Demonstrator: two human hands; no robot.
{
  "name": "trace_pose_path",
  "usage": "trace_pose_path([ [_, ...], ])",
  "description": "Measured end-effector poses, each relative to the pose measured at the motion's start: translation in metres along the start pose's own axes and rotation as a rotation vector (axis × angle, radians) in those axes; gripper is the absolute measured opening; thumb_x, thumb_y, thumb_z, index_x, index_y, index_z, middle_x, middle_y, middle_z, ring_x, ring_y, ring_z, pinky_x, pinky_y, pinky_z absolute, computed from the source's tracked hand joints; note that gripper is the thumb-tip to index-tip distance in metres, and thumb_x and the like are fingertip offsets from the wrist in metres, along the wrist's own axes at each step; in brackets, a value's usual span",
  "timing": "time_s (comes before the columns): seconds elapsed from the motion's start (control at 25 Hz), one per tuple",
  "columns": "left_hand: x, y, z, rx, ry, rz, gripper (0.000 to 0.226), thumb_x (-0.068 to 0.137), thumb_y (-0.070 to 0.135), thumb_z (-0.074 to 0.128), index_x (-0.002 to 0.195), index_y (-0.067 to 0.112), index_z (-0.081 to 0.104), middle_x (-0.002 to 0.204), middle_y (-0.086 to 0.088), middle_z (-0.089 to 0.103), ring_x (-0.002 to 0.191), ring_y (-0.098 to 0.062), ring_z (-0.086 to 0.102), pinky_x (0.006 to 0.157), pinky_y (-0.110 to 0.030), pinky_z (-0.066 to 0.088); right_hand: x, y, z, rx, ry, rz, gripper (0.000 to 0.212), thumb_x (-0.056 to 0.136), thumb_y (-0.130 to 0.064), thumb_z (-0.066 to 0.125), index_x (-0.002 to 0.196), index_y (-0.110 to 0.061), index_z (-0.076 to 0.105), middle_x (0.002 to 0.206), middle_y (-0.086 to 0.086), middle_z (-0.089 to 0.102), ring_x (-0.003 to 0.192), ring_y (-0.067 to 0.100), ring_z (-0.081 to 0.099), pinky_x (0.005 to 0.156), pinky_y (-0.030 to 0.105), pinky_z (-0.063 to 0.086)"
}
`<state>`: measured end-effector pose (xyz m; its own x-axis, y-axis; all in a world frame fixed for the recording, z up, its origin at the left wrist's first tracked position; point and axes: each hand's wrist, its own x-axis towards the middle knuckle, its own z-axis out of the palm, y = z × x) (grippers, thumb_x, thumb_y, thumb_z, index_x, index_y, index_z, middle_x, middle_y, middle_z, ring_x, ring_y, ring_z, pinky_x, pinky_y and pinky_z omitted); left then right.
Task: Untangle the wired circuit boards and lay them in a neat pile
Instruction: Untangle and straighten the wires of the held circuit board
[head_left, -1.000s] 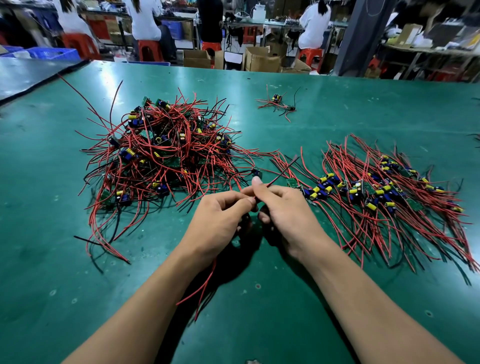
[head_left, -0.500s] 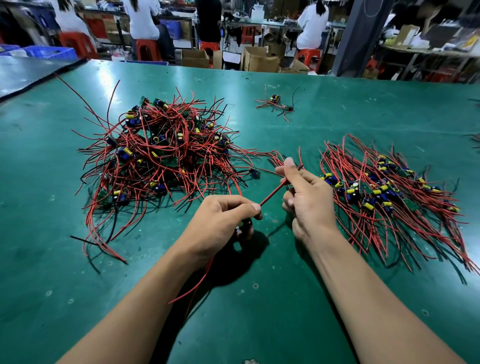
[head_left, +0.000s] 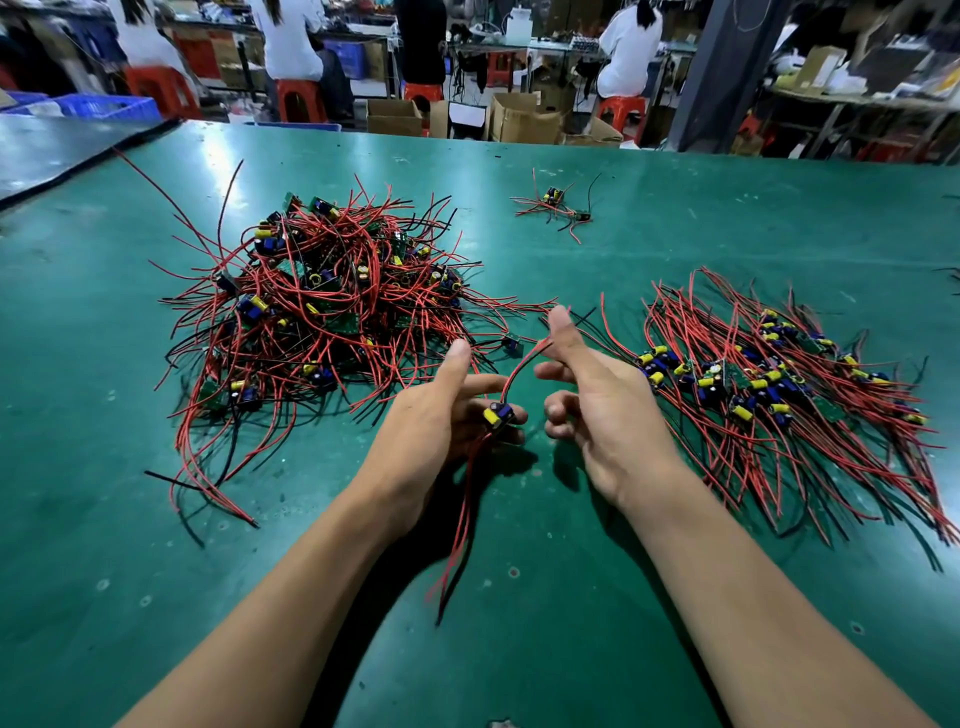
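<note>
Left fingers (head_left: 483, 387) grip small circuit board (head_left: 497, 414) | right fingers (head_left: 558, 371) pinch its red lead (head_left: 519, 371) | likely light, fragile; leads floppy | hold board edges

bright overhead light for you here: a white glare streak lies on the green table (head_left: 727, 234) at upper left. soft shadows sit under your left hand (head_left: 431, 431) and right hand (head_left: 613, 415). edges bow from the wide lens; the top background is blurred.
</note>
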<state>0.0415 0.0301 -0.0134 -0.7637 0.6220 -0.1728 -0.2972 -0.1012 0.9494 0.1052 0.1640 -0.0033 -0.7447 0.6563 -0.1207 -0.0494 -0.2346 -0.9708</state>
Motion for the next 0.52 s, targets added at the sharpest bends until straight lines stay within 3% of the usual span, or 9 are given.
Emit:
trace_pose_path([
  [0.12,0.003,0.0,-0.001,-0.044,-0.035,-0.007,0.07,0.094,0.064,0.029,0.116,0.009,0.066,0.101,-0.016,0.074,0.093,-0.027,0.071,0.08,-0.036,0.056,-0.009,0.007,0.007,-0.209,-0.02,-0.099,0.049,0.071,-0.054,0.084,0.099,-0.019,0.064,0.08,-0.001,0.059,0.055,0.011,0.057,0.048,0.026,0.049],
  [0.2,0.004,0.0,-0.001,-0.115,-0.059,-0.008,0.073,0.094,0.065,0.025,0.127,0.01,0.059,0.108,-0.013,0.073,0.098,-0.022,0.071,0.079,-0.033,0.058,-0.015,0.014,0.012,-0.444,-0.021,-0.158,0.06,0.065,-0.052,0.087,0.11,-0.024,0.059,0.094,-0.001,0.06,0.076,0.015,0.066,0.069,0.033,0.058],
  [0.28,0.003,0.0,-0.001,-0.18,-0.089,-0.017,0.073,0.092,0.067,0.024,0.136,0.015,0.052,0.114,-0.005,0.072,0.102,-0.02,0.071,0.077,-0.03,0.058,-0.017,0.021,0.016,-0.674,-0.023,-0.273,0.063,0.069,-0.045,0.088,0.122,-0.025,0.06,0.104,-0.003,0.063,0.082,0.01,0.061,0.082,0.028,0.053],
  [0.36,0.004,-0.001,-0.001,-0.147,-0.102,0.017,0.071,0.092,0.067,0.022,0.141,0.022,0.046,0.119,0.003,0.069,0.104,-0.015,0.07,0.084,-0.031,0.058,-0.015,0.021,0.015,-0.683,-0.011,-0.357,0.054,0.078,-0.034,0.084,0.127,-0.023,0.065,0.107,-0.005,0.068,0.078,0.008,0.058,0.084,0.027,0.052],
  [0.44,0.006,-0.002,0.0,-0.069,-0.076,0.052,0.071,0.092,0.067,0.02,0.144,0.024,0.045,0.129,0.003,0.064,0.109,-0.017,0.068,0.098,-0.04,0.052,-0.008,0.016,0.007,-0.675,0.061,-0.461,0.041,0.085,-0.023,0.078,0.125,-0.021,0.069,0.11,-0.003,0.071,0.082,0.008,0.063,0.089,0.023,0.051],
  [0.52,0.005,-0.003,0.0,-0.03,-0.056,0.051,0.073,0.088,0.068,0.024,0.139,0.023,0.05,0.13,-0.002,0.064,0.109,-0.023,0.067,0.099,-0.043,0.05,0.003,0.009,-0.007,-0.784,0.182,-0.584,0.036,0.088,-0.018,0.074,0.124,-0.016,0.07,0.115,0.003,0.071,0.097,0.011,0.063,0.095,0.019,0.043],
])
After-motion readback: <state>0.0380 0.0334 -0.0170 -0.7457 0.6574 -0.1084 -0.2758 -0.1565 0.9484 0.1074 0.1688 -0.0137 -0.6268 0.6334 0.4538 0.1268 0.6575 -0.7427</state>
